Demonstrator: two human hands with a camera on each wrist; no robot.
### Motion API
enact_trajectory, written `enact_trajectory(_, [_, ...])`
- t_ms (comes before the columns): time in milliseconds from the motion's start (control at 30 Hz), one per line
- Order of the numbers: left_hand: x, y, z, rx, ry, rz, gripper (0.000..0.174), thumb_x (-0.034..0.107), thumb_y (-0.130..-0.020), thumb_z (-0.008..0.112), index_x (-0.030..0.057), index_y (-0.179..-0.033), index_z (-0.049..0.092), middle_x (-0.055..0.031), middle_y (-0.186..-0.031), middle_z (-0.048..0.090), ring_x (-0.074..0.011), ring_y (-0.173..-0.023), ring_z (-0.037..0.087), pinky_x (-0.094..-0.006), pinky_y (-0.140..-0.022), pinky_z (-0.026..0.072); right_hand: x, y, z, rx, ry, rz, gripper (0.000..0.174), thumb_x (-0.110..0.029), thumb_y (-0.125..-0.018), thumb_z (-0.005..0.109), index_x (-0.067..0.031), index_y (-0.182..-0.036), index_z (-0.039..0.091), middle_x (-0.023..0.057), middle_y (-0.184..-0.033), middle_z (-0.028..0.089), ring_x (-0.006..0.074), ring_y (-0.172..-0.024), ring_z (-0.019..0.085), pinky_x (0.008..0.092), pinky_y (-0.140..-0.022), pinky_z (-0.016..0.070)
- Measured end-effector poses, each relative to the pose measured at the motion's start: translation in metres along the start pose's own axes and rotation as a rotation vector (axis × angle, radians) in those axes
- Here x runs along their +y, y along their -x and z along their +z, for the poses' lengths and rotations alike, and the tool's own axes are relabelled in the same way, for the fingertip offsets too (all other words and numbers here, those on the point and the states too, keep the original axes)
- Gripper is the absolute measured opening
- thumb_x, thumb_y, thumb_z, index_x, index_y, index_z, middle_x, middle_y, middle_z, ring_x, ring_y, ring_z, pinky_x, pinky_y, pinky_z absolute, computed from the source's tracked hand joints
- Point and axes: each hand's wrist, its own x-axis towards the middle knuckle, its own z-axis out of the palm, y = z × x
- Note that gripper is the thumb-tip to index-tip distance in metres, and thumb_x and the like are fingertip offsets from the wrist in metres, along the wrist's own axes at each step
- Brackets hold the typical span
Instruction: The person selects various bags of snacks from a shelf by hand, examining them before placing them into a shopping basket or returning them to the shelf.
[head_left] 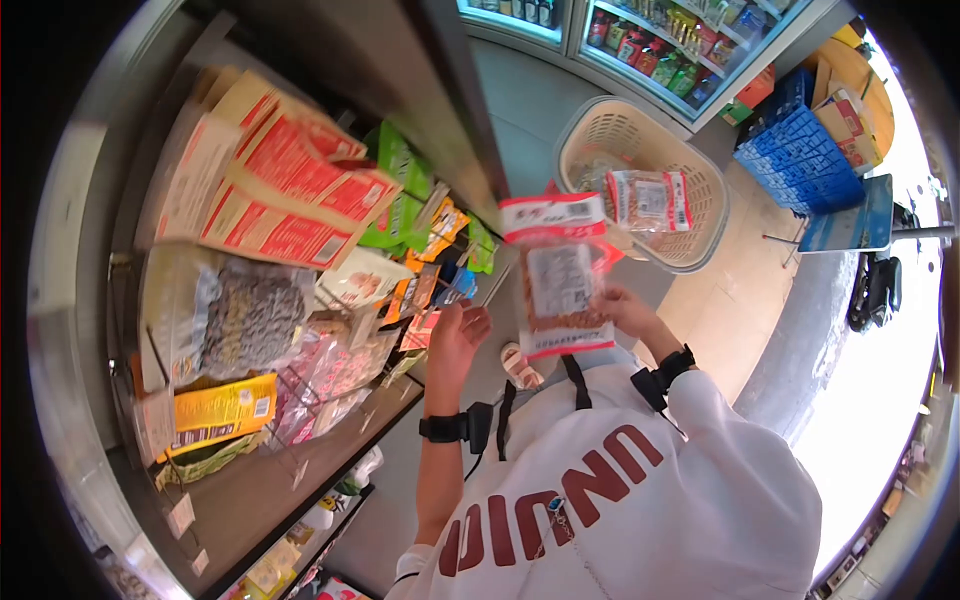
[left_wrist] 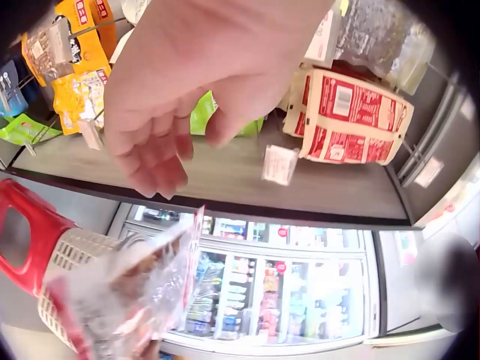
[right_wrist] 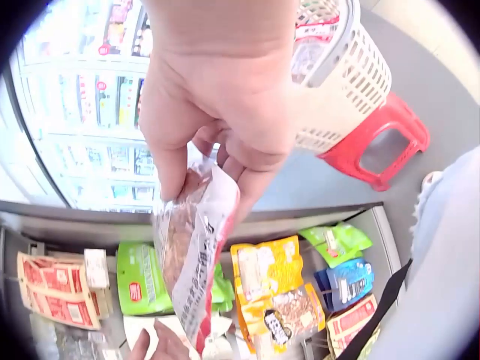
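Note:
My right hand (head_left: 625,312) pinches the edge of a clear food packet (head_left: 560,290) with red-and-white bands, a printed label and brown contents. It hangs in front of my body; in the right wrist view the fingers and thumb (right_wrist: 174,169) grip its top end. My left hand (head_left: 457,340) is raised beside the shelf, holding nothing. In the left wrist view its fingers (left_wrist: 154,150) are loosely bent, with the packet (left_wrist: 131,292) apart from them, lower down. A similar packet (head_left: 648,200) lies in the cream plastic basket (head_left: 715,225) beyond my right hand.
The basket stands on a red stool (right_wrist: 386,142). On my left, a shelf (head_left: 240,500) holds hanging bags, including red-and-cream packs (head_left: 290,180), green bags (head_left: 400,190) and a yellow pack (head_left: 222,412). A glass-door fridge (head_left: 655,50) and a blue crate (head_left: 800,150) stand farther off.

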Motion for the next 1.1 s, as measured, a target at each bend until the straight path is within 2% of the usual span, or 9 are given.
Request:
enact_trajectory(233, [-0.056, -0.013, 0.022, 0.108, -0.250, -0.122, 0.020, 0.020, -0.083, 0.046, 0.0029, -0.094, 0.045, -0.0123, -0.089, 0.056, -0.0181, -0.079, 0.056, -0.0291, -0.070, 0.0455, -0.003, -0.048, -0.135, 0.494, -0.495, -0.449, 0.015, -0.011, -0.081, 0.050, -0.0036, -0.094, 0.049, 0.0044, -0.085, 0.055, 0.0144, -0.077, 0.053, 0.0264, -0.070, 0.0427])
enact_trajectory(467, [-0.073, -0.016, 0.025, 0.134, -0.256, -0.119, 0.021, 0.021, -0.083, 0.046, 0.0037, -0.094, 0.046, -0.0098, -0.088, 0.055, -0.0180, -0.082, 0.054, -0.0308, -0.073, 0.0448, -0.008, -0.100, -0.201, 0.655, -0.987, -0.071, 0.024, -0.010, -0.079, 0.047, -0.0075, -0.102, 0.044, 0.0089, -0.096, 0.052, 0.0231, -0.087, 0.051, 0.0363, -0.080, 0.0422])
enact_trajectory(500, [-0.071, -0.016, 0.025, 0.165, -0.293, -0.098, 0.022, 0.021, -0.083, 0.047, 0.0035, -0.095, 0.046, -0.0097, -0.088, 0.055, -0.0178, -0.082, 0.054, -0.0306, -0.072, 0.0448, 0.026, -0.097, -0.220, 0.504, -0.054, -0.355, 0.028, -0.010, -0.078, 0.046, -0.0047, -0.105, 0.042, 0.0128, -0.102, 0.049, 0.0263, -0.094, 0.048, 0.0367, -0.081, 0.0416])
enact_trajectory(600, [-0.063, -0.012, 0.021, 0.258, -0.360, -0.056, 0.023, 0.021, -0.082, 0.048, 0.0032, -0.097, 0.047, -0.0098, -0.089, 0.055, -0.0176, -0.081, 0.054, -0.0303, -0.072, 0.0447, 0.083, -0.143, -0.287, 0.493, 0.561, -0.305, 0.028, -0.011, -0.079, 0.048, 0.0018, -0.103, 0.040, 0.0166, -0.103, 0.048, 0.0251, -0.097, 0.048, 0.0338, -0.088, 0.0376])
enact_trajectory(633, [-0.062, -0.009, 0.018, 0.292, -0.391, -0.054, 0.023, 0.020, -0.082, 0.048, 0.0031, -0.098, 0.046, -0.0099, -0.089, 0.055, -0.0176, -0.081, 0.054, -0.0302, -0.071, 0.0447, 0.072, -0.099, -0.266, 0.455, 0.560, -0.300, 0.028, -0.011, -0.079, 0.048, 0.0018, -0.103, 0.040, 0.0166, -0.103, 0.048, 0.0251, -0.097, 0.048, 0.0338, -0.088, 0.0376])
enact_trajectory(700, [-0.060, -0.004, 0.003, 0.320, -0.369, -0.036, 0.024, 0.020, -0.082, 0.049, 0.0029, -0.099, 0.046, -0.0105, -0.090, 0.054, -0.0182, -0.082, 0.054, -0.0304, -0.071, 0.0448, -0.011, -0.085, -0.159, 0.517, -0.579, -0.092, 0.028, -0.014, -0.080, 0.046, 0.0011, -0.104, 0.041, 0.0151, -0.103, 0.049, 0.0241, -0.098, 0.049, 0.0334, -0.084, 0.0394])
enact_trajectory(733, [-0.059, -0.003, -0.007, 0.310, -0.355, -0.035, 0.025, 0.020, -0.081, 0.049, 0.0028, -0.100, 0.046, -0.0111, -0.091, 0.054, -0.0188, -0.083, 0.054, -0.0306, -0.072, 0.0448, -0.007, -0.081, -0.146, 0.497, -0.576, -0.074, 0.028, -0.014, -0.080, 0.046, 0.0011, -0.104, 0.041, 0.0151, -0.103, 0.049, 0.0241, -0.098, 0.049, 0.0334, -0.084, 0.0394])
enact_trajectory(900, [-0.054, -0.001, -0.063, 0.433, -0.267, 0.017, 0.030, 0.018, -0.080, 0.051, 0.0025, -0.104, 0.043, -0.0123, -0.095, 0.052, -0.0213, -0.083, 0.054, -0.0314, -0.071, 0.0452, -0.008, -0.055, -0.074, 0.126, -0.007, 0.137, 0.033, -0.018, -0.078, 0.051, -0.0018, -0.106, 0.046, 0.0104, -0.096, 0.054, 0.0197, -0.088, 0.054, 0.0286, -0.074, 0.0437])
enact_trajectory(1100, [-0.029, -0.020, -0.130, 0.661, -0.236, 0.160, 0.034, 0.011, -0.079, 0.050, 0.0060, -0.111, 0.039, -0.0121, -0.094, 0.050, -0.0220, -0.080, 0.055, -0.0323, -0.067, 0.0468, 0.007, -0.054, -0.006, -0.100, 0.749, 0.061, 0.028, -0.017, -0.075, 0.051, 0.0008, -0.097, 0.054, 0.0111, -0.083, 0.058, 0.0154, -0.074, 0.057, 0.0257, -0.064, 0.0441])
